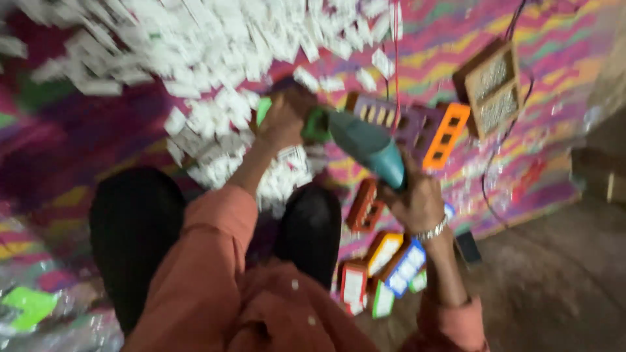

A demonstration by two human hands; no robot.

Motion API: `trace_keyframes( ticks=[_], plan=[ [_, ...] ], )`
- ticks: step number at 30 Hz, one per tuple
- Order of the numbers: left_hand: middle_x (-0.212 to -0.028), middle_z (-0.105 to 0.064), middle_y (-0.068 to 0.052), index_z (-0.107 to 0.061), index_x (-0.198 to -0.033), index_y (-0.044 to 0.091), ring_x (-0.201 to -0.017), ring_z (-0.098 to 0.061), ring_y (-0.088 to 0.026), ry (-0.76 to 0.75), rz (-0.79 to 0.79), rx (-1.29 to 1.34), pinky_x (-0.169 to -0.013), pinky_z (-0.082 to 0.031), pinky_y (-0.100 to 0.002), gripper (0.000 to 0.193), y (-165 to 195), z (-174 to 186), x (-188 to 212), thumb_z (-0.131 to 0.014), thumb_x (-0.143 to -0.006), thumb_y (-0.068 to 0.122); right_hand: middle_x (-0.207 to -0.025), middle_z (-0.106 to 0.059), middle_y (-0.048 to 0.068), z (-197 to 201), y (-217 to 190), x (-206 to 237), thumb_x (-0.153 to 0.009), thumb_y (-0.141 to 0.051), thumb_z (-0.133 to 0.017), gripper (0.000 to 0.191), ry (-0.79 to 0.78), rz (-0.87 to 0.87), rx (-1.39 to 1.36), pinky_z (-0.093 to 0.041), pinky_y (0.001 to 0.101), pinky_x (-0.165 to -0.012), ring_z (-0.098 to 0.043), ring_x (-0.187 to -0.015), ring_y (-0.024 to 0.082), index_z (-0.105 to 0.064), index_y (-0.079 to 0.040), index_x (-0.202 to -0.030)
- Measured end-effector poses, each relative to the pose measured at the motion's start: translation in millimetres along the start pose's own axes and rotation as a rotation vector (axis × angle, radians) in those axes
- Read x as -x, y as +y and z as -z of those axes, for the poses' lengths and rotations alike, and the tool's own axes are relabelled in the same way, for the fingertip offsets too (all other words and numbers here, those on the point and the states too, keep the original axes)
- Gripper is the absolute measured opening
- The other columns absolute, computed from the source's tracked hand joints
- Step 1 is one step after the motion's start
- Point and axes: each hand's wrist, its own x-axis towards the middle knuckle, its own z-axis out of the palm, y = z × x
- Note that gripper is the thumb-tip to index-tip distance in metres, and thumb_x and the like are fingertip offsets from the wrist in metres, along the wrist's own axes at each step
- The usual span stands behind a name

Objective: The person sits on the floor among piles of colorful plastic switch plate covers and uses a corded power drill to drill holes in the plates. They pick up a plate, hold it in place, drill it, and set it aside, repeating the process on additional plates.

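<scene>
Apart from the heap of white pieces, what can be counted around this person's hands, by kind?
Teal power tool, in the right hand: 1
Small green piece, at the left hand: 1
Purple and orange frame: 1
Wooden frame: 1
Small coloured boxes by the knee: about 6, blurred
Total: about 10

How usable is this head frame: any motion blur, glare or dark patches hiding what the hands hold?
Head view: strong motion blur throughout; the heap of white pieces is smeared and overexposed; the right hand grips a teal power tool, its outline soft; the left hand rests at the tool's green front end, what it holds unreadable; the lower right floor is dim.
</scene>
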Motion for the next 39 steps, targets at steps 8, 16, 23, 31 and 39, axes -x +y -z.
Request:
trace_keyframes(
  ticks=[8,16,23,31,39],
  plan=[
    [-0.134,-0.059,-0.009,-0.054,-0.144,0.006,-0.132,-0.047,-0.025,0.235,-0.121,-0.325,-0.115,-0.020,-0.044,0.101,-13,-31,16,-0.081,-0.067,0.064,-0.100,-0.072,0.007,-41,10,67,-0.092,-0.007,-0.071,0.043,0.113,-0.316,-0.594,-0.058,0.0280,-0.072,-0.067,-0.083,0.010,-0.058,0.004,-0.132],
    [-0.132,-0.057,-0.008,-0.055,-0.139,0.006,-0.138,-0.045,-0.025,0.372,-0.188,-0.209,-0.123,-0.023,-0.043,0.087,-15,-37,22,-0.086,-0.082,0.064,-0.095,-0.070,0.005,-77,16,118,-0.088,-0.005,-0.071,0.041,0.161,-0.430,-0.594,-0.054,0.0262,-0.071,-0.063,-0.081,0.009,-0.060,0.003,-0.127],
    [-0.134,-0.059,-0.009,-0.056,-0.146,0.008,-0.133,-0.047,-0.026,0.311,-0.136,-0.186,-0.118,-0.026,-0.043,0.092,-13,-33,17,-0.089,-0.077,0.061,-0.092,-0.074,0.007,-96,13,122,-0.087,-0.005,-0.074,0.034,0.163,-0.415,-0.578,-0.057,0.0279,-0.071,-0.068,-0.079,0.012,-0.063,0.002,-0.119],
    [-0.135,-0.060,-0.006,-0.057,-0.145,0.010,-0.134,-0.048,-0.022,0.304,-0.114,-0.255,-0.119,-0.026,-0.040,0.092,-10,-26,20,-0.091,-0.071,0.052,-0.091,-0.076,0.008,-95,11,124,-0.087,-0.006,-0.074,0.036,0.131,-0.362,-0.534,-0.058,0.0281,-0.072,-0.072,-0.078,0.013,-0.064,0.001,-0.121],
    [-0.131,-0.062,-0.008,-0.058,-0.141,0.007,-0.129,-0.052,-0.024,0.301,-0.113,-0.190,-0.115,-0.029,-0.042,0.097,-6,-18,19,-0.090,-0.068,0.060,-0.093,-0.076,0.008,-93,6,122,-0.087,-0.007,-0.075,0.040,0.140,-0.350,-0.512,-0.058,0.0283,-0.073,-0.071,-0.081,0.013,-0.062,0.001,-0.124]
  ],
)
